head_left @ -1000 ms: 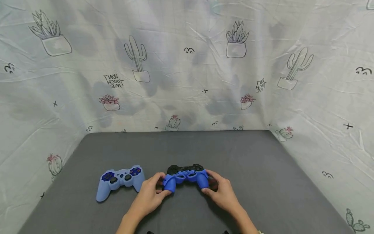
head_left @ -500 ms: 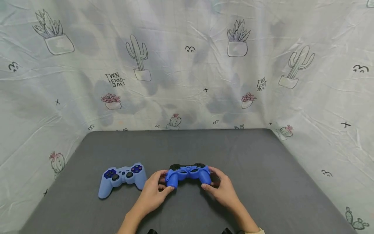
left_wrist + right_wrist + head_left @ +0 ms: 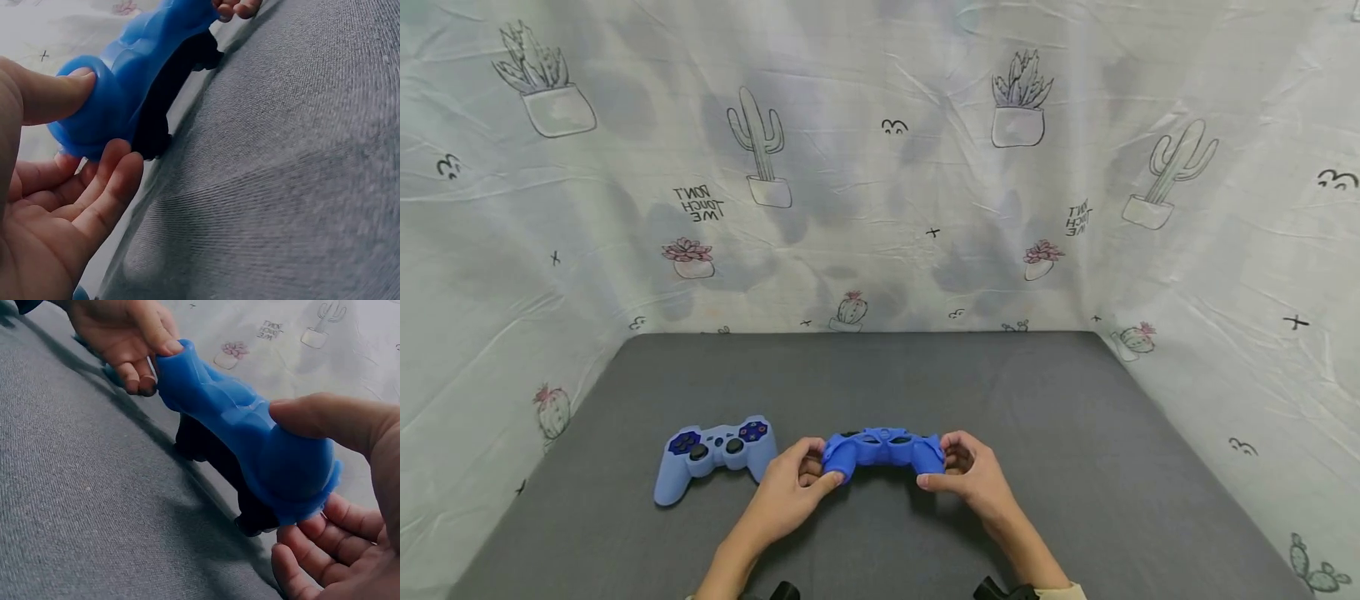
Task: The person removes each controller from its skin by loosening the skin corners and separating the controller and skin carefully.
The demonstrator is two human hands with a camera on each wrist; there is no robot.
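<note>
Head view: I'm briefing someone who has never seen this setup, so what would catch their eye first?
Most striking is the bright blue rubbery controller cover, gripped at its two ends by the left hand and the right hand near the front of the grey cloth table, with a black controller beneath it. Left of it lies a pale blue game controller, before a white cactus-print sheet.

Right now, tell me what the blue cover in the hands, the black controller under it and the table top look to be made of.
Blue cover: likely silicone, matte and soft; its thin edge flares loosely off the body under the thumbs.
Black controller: probably hard plastic, dark and rigid-looking; finish hard to judge in shadow.
Table top: grey woven fabric, matte; fine weave lines show in the wrist views.
</note>
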